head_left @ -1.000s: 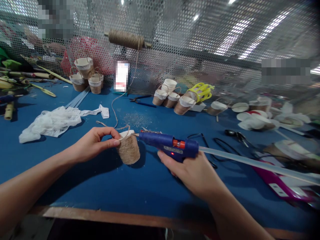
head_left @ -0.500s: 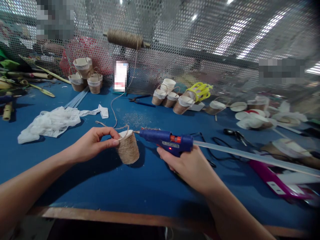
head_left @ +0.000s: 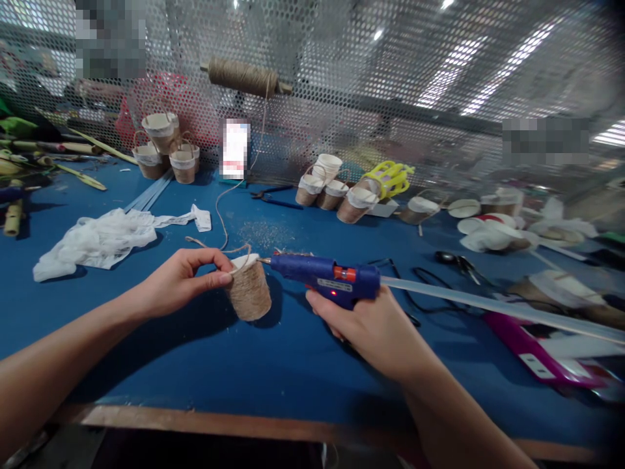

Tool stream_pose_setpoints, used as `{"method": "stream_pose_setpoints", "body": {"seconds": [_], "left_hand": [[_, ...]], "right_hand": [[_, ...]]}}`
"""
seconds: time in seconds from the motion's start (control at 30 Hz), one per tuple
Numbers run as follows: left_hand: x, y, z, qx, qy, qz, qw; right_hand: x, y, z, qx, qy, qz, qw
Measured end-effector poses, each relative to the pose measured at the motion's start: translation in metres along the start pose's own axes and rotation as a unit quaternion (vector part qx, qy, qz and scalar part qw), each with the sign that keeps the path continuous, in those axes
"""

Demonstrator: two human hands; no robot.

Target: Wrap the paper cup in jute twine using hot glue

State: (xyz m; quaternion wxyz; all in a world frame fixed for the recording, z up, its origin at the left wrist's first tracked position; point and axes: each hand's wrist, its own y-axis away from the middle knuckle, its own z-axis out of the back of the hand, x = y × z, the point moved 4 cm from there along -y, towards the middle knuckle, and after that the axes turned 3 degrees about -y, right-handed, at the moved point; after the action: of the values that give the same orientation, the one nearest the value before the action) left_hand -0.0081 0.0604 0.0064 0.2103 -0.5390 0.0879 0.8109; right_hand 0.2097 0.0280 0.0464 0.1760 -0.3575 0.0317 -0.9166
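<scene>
Nozzle of hot glue gun [head_left: 325, 279] at twine-wrapped cup [head_left: 250, 293] rim.
The left hand [head_left: 183, 280] pinched the cup, the right hand [head_left: 375, 329] clamped the gun (a firm grip seemed wise).

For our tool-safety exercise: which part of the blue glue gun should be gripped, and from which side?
Grip the glue gun by the handle under its blue body, coming from below and behind, as the right hand does. The metal nozzle at the front points at the twine-wrapped cup and is probably hot, since a red light glows; the glue stick juts from the rear.
</scene>
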Motion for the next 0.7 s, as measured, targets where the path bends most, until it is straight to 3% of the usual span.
{"method": "stream_pose_setpoints", "body": {"seconds": [0.43, 0.7], "left_hand": [[-0.002, -0.001, -0.001, -0.008, 0.014, 0.013, 1.000], [0.003, 0.000, -0.003, -0.016, 0.029, 0.014, 0.999]], "right_hand": [[0.004, 0.004, -0.005, -0.003, -0.041, -0.075, 0.996], [0.006, 0.006, -0.010, -0.001, 0.004, 0.002, 1.000]]}}
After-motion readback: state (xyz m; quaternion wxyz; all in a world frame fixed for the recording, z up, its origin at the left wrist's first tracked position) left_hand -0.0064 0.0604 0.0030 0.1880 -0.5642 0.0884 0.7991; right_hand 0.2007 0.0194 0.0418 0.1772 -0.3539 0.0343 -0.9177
